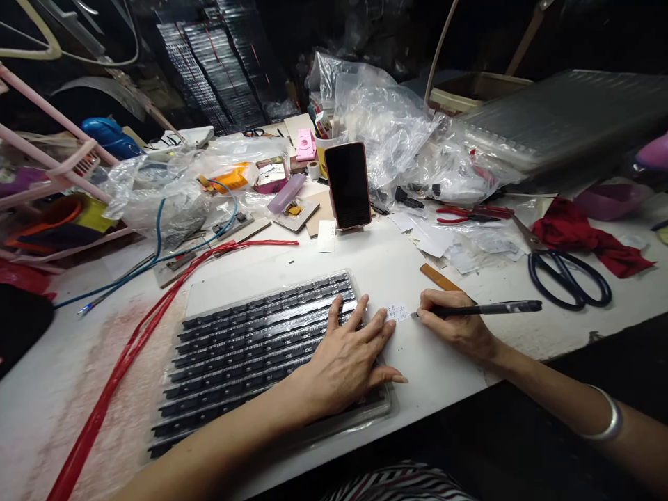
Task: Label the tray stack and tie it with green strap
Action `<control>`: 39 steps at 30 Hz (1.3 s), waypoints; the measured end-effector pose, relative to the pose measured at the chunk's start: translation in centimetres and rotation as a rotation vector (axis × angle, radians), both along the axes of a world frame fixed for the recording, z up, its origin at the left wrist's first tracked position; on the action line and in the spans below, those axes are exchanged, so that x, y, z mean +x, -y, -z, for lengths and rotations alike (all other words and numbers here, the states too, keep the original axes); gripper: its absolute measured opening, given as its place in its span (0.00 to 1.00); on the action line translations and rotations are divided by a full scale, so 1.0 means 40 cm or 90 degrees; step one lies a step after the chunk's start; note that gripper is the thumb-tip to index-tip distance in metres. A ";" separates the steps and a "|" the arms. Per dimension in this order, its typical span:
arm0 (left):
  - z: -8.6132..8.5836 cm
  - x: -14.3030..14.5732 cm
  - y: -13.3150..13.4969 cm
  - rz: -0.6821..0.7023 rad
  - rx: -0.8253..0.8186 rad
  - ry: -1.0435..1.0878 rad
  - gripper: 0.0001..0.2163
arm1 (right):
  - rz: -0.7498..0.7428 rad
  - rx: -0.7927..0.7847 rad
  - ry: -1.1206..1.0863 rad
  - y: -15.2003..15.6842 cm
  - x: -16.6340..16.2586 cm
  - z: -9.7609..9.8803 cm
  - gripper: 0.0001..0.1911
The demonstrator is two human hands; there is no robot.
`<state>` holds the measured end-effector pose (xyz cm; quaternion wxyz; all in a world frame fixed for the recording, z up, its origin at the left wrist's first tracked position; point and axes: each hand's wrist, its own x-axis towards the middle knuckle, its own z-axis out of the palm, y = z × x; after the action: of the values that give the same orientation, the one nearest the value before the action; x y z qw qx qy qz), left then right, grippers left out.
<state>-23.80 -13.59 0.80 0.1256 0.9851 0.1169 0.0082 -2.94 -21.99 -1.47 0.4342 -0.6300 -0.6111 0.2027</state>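
My left hand (347, 355) lies with fingers spread over the right side of a clear plastic tray (389, 403) that carries rows of black parts (250, 341). One of its fingertips touches the left edge of a small white paper slip (397, 311) with handwriting on it. My right hand (456, 323) is closed around a black pen (490, 308), its tip at the slip's right edge. Behind the right hand lies a brown wooden strip (438, 277), partly hidden by the fingers.
A phone (348, 184) stands upright behind the tray. Dark-handled scissors (568, 278), a red cloth (589, 236) and red-handled pliers (470, 214) lie at the right. Red cords (140, 334) run along the left. Crumpled clear plastic bags (386, 118) crowd the back.
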 end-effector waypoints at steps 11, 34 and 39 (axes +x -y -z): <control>-0.003 0.000 -0.001 -0.001 0.006 -0.008 0.32 | -0.011 -0.012 0.007 0.003 -0.002 0.011 0.10; -0.019 -0.063 0.013 -0.010 -0.043 0.006 0.37 | -0.085 -0.072 0.359 -0.049 0.004 0.015 0.07; -0.002 -0.332 0.016 -0.313 -0.048 -0.015 0.35 | -0.070 -0.086 0.292 -0.060 0.014 0.018 0.12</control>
<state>-37.06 -14.22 0.87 0.1555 0.9218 0.3544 0.0229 -2.38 -19.58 -2.18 0.2290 -0.6530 -0.7122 0.1182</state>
